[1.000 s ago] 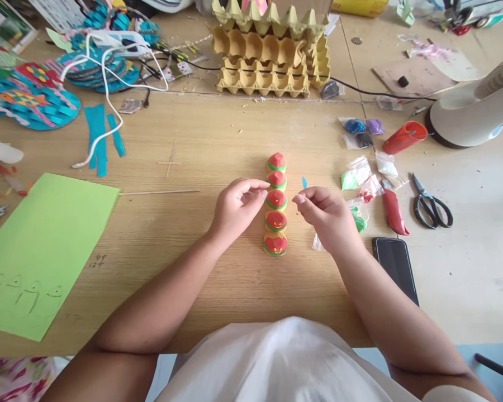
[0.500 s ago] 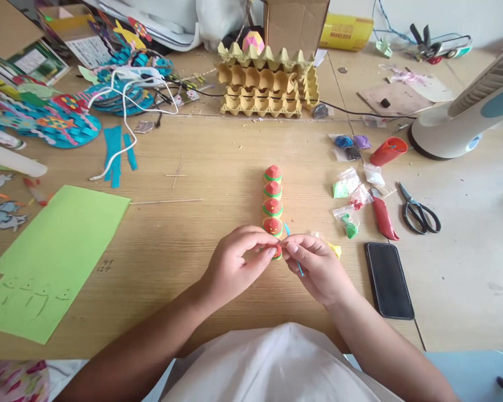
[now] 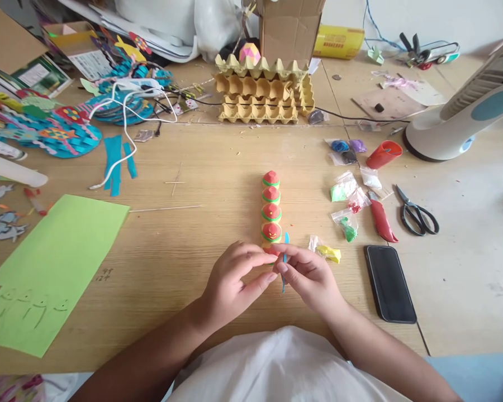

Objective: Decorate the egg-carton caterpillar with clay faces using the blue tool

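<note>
A row of red, green and yellow domed pieces (image 3: 271, 212) stands on the wooden table in front of me. My right hand (image 3: 312, 274) pinches a thin blue tool (image 3: 284, 258) between thumb and fingers, its wide tip pointing away from me. My left hand (image 3: 237, 279) is beside it at the near end of the row, thumb and index finger spaced apart with their tips close to the tool. The nearest domed piece is partly hidden behind my fingers. Whether something tiny sits at my left fingertips is too small to tell.
Yellow clay (image 3: 330, 254), bagged clay (image 3: 349, 228), a red cutter (image 3: 383, 220), scissors (image 3: 417, 212) and a black phone (image 3: 389, 283) lie on the right. Green paper (image 3: 62, 251) is on the left. Egg cartons (image 3: 257, 111) and a white device (image 3: 444, 131) stand farther back.
The blue tool has turned from slanted to nearly upright in my right hand. My fingertips have parted slightly. The view has shifted a little, and the yellow clay is less covered.
</note>
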`<state>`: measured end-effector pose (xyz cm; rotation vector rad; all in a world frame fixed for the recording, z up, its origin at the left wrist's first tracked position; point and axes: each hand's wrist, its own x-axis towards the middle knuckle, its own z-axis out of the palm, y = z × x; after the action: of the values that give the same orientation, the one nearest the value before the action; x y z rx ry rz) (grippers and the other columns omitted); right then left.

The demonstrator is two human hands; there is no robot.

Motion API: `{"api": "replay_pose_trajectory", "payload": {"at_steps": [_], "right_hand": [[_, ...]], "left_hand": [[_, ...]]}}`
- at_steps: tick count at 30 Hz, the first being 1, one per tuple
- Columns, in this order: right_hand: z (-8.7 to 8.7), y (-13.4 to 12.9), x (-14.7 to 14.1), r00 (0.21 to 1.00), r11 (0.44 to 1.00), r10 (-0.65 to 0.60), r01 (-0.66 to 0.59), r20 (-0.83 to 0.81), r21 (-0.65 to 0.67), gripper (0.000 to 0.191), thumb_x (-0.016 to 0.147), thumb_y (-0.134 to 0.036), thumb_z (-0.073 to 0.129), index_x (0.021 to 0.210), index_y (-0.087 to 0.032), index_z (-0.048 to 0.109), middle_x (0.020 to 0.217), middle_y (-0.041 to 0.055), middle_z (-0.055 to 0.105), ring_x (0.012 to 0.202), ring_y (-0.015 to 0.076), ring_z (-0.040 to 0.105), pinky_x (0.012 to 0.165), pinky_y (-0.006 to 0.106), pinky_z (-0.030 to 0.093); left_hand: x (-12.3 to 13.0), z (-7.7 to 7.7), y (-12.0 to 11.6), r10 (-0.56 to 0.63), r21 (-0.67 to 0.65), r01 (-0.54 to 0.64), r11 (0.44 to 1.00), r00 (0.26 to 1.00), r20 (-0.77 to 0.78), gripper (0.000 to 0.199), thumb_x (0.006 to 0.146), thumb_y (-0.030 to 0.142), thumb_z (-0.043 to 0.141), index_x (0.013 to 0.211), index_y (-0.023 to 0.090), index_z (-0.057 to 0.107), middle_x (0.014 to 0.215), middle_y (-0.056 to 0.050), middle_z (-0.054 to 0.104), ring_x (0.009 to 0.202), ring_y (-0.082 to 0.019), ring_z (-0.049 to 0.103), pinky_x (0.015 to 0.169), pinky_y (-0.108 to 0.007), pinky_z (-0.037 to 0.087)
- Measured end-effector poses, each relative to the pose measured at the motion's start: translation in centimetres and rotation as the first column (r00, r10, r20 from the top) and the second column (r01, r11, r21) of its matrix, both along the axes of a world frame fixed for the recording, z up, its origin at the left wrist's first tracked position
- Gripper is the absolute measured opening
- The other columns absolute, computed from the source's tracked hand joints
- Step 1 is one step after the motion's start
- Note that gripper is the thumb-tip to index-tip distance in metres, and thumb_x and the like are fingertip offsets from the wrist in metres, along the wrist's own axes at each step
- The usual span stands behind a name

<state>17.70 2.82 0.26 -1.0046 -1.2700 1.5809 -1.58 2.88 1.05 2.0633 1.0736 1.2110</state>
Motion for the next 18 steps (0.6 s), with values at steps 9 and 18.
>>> {"api": "replay_pose_trajectory", "payload": {"at_steps": [9,18], "right_hand": [[0.23,-0.11,0.29,0.983,0.979,0.011,-0.048,0.184,0.199,0.032,0.096,-0.031,0.067,0.126,-0.027,0.073,0.091,0.0058,0.076,0.068,0.0153,0.064,0.062,0.029,0.055],[0.50,0.15,0.29,0.969,0.947,0.016,-0.094,0.245,0.309,0.031,0.092,-0.029,0.073,0.123,-0.028,0.074,0.099,0.0076,0.079,0.074,0.0178,0.070,0.065,0.030,0.057]], "left_hand": [[0.18,-0.04,-0.10,-0.007,0.073,0.012,0.997,0.998,-0.062,0.022,0.088,0.015,0.073,0.108,0.025,0.071,0.090,-0.004,0.071,0.082,-0.017,0.065,0.074,-0.031,0.056],[0.32,0.04,-0.10,0.000,0.093,0.003,0.996,0.999,-0.032,0.017,0.087,0.011,0.073,0.098,0.024,0.071,0.086,-0.002,0.072,0.080,-0.016,0.065,0.073,-0.030,0.056]]}}
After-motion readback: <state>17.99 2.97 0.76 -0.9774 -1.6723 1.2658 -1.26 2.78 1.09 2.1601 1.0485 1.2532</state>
